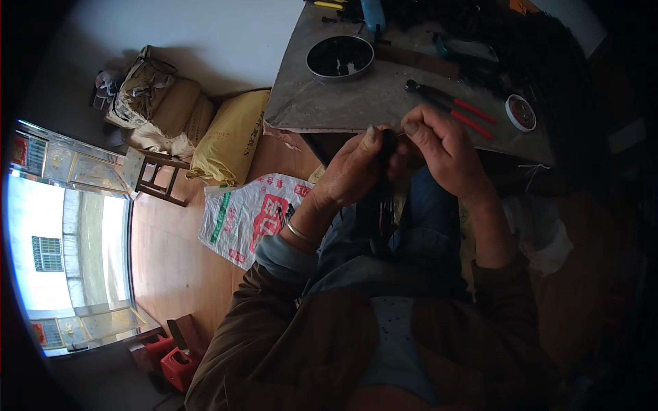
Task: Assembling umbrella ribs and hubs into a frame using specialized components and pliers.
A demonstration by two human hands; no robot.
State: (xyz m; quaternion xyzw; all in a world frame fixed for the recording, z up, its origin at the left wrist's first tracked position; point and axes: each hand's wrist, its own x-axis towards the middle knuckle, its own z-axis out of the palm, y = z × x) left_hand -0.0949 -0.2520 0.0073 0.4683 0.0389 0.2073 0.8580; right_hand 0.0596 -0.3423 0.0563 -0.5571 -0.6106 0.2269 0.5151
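My left hand [353,168] is closed round a bundle of thin black strands [387,205]. The bundle hangs down between my knees, and its top end sticks up by my thumb. Close beside it, my right hand [439,147] is pinched, thumb against forefinger. A fine thread-like thing seems to run from that pinch towards the bundle, but it is too small to name. Both hands are held above my lap, just in front of the table edge. Pliers with red handles [473,118] lie on the table beyond my right hand.
On the grey table [295,103] stand a round bowl [340,74] of black bits, a small round tin [521,113] and a teal case [467,51]. Black fibres [439,14] heap at the back. A printed white sack [236,216] and a yellow sack [229,140] lie left.
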